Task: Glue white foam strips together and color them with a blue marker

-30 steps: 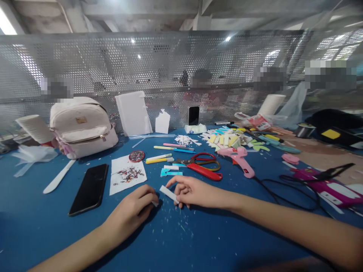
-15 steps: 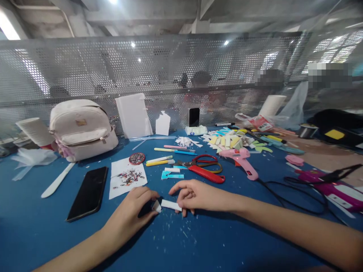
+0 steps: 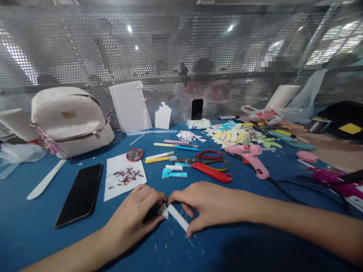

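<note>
Between thumb and fingers, my left hand (image 3: 138,213) pinches a small white piece (image 3: 163,210) whose exact kind I cannot make out. My right hand (image 3: 204,206) grips a flat white strip (image 3: 178,218), with the thumb at its near end and the index finger by its far end. The strip slants on the blue table, its far end close beside the small piece. Pale scraps and specks lie around both hands. Just beyond are blue and white strips (image 3: 175,174) and red-handled scissors (image 3: 211,172).
A black phone (image 3: 80,196) and a paper (image 3: 124,185) with dark bits lie left. Pens (image 3: 160,155) sit in the middle. A pink glue gun (image 3: 252,155) trails its cord at right. A backpack (image 3: 69,124) and a pile of coloured strips (image 3: 235,138) are farther back.
My right hand has turned the white strip from nearly level to slanting, its near end now toward me. My left hand keeps its small piece. The camera view has tipped down.
</note>
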A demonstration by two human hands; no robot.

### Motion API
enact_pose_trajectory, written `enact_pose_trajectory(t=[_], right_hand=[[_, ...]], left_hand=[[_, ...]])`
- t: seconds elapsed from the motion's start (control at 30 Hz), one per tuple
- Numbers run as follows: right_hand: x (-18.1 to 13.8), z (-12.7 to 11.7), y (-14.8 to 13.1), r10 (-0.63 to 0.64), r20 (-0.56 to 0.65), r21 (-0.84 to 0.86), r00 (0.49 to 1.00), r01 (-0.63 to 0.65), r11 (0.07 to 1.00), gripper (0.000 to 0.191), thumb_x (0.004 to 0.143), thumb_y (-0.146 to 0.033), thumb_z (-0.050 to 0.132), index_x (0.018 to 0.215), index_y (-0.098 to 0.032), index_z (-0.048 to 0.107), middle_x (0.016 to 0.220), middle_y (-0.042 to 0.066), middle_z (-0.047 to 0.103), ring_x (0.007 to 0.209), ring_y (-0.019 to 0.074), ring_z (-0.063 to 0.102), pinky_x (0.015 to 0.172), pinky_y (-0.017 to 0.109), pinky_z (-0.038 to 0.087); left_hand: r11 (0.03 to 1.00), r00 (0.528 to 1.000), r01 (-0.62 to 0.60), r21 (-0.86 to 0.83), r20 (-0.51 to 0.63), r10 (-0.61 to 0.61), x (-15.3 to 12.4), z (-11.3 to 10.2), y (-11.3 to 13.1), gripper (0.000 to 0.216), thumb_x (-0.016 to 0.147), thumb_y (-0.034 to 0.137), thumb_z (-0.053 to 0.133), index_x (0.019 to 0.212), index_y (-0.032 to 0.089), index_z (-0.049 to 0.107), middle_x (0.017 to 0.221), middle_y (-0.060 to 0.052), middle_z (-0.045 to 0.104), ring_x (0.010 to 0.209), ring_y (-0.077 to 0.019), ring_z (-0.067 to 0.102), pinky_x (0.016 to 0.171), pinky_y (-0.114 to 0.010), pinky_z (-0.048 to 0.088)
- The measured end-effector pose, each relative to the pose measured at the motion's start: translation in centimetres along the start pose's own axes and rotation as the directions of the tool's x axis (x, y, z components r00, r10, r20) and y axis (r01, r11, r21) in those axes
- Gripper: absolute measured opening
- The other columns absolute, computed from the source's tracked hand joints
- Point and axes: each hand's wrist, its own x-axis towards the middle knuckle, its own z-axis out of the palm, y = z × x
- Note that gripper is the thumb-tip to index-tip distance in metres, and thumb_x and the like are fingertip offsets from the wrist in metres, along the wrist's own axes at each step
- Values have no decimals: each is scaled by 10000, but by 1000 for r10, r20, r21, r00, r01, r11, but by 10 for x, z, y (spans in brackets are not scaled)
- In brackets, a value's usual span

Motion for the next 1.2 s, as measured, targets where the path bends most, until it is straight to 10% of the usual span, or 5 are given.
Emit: enact_pose_trajectory(t=[0.5,0.77,1.2], right_hand=[[9,21,16,-22,-213,-316,977,-47,948,646,872,-715,631,1222,-172,636,999,104,783,862,312,742,671,360,490],[16,-14,45,80,-345,-397,935,-223,890,254,915,-314,746,1113,-194,642,1136,109,685,1023,309,661,741,367,506],[-2,-16,21,-24,-259,-343,966,-69,937,110,927,-170,714,947,-210,613,959,18,684,902,208,650,734,298,432]], left_hand=[[999,999,-36,-15,24,37,-2,-2,-6,361,991,150,577,1308,281,464,1037,0,632,928,-213,536,852,-342,413],[997,996,-66,-27,51,67,-1,-4,-9,399,997,183,597,1352,272,437,1053,-13,627,924,-217,532,862,-348,412],[997,999,15,-75,47,-12,-2,-4,-4,315,1024,261,581,1321,308,489,1107,-16,628,993,-214,559,879,-335,444]])
